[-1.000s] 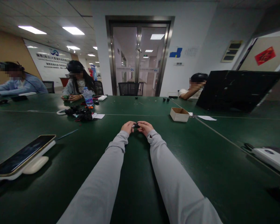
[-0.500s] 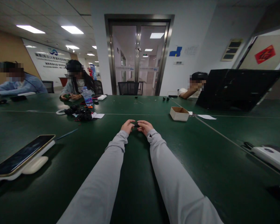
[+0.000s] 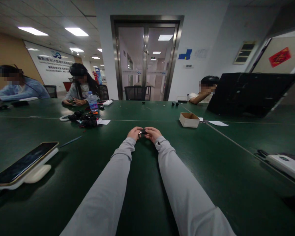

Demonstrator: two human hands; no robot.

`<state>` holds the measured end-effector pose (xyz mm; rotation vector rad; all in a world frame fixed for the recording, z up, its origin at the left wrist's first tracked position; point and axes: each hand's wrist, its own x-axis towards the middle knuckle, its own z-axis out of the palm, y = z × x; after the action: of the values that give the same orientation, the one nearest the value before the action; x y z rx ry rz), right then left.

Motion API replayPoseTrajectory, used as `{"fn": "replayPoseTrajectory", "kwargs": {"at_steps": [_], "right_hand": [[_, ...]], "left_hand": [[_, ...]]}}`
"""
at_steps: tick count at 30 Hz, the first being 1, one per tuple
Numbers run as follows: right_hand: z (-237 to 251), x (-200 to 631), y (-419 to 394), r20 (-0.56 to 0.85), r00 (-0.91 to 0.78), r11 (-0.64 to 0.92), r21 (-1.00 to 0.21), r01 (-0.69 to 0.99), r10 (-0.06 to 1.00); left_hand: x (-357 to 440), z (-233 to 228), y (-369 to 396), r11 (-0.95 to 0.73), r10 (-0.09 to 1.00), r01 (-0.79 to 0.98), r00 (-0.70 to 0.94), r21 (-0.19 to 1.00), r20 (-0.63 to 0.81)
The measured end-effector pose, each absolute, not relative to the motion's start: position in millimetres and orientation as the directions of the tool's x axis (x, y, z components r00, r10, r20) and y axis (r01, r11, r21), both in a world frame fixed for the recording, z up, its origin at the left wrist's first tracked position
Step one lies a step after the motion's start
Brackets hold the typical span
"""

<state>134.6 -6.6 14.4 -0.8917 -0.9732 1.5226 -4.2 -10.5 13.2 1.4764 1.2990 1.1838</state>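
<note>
Both my arms, in grey sleeves, stretch out over the dark green table. My left hand and my right hand meet at the middle of the table, fingers curled around a small black part held between them. The part is tiny and mostly hidden by my fingertips, so its shape is unclear.
A phone on a white stand sits at the near left. A pile of black parts and a water bottle lie at the far left. A small cardboard box stands to the right, a white device at the right edge. Three people sit at the far side.
My hands stay together on the small black part; only the fingers shift slightly. The view has tilted a little.
</note>
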Motion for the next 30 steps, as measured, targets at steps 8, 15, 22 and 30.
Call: {"fn": "replayPoseTrajectory", "kwargs": {"at_steps": [8,15,22,30], "right_hand": [[15.7,134.6,-8.1,-0.041,-0.147,-0.094,-0.923,-0.372,0.988],[15.8,134.2,-7.9,-0.046,-0.145,-0.098,-0.924,-0.369,0.988],[16.6,135.2,-9.0,-0.039,-0.154,-0.093,-0.927,-0.364,0.987],[16.5,133.5,-8.0,-0.062,-0.136,-0.108,-0.924,-0.368,0.989]], "left_hand": [[-3.9,11.7,-9.4,-0.132,0.991,0.204,0.027,0.97,0.129],[-3.8,12.2,-9.9,-0.141,0.99,0.209,0.035,0.968,0.137],[-3.5,16.2,-15.0,-0.143,0.99,0.204,0.034,0.968,0.139],[-3.3,16.3,-14.7,-0.147,0.989,0.208,0.039,0.967,0.142]]}}
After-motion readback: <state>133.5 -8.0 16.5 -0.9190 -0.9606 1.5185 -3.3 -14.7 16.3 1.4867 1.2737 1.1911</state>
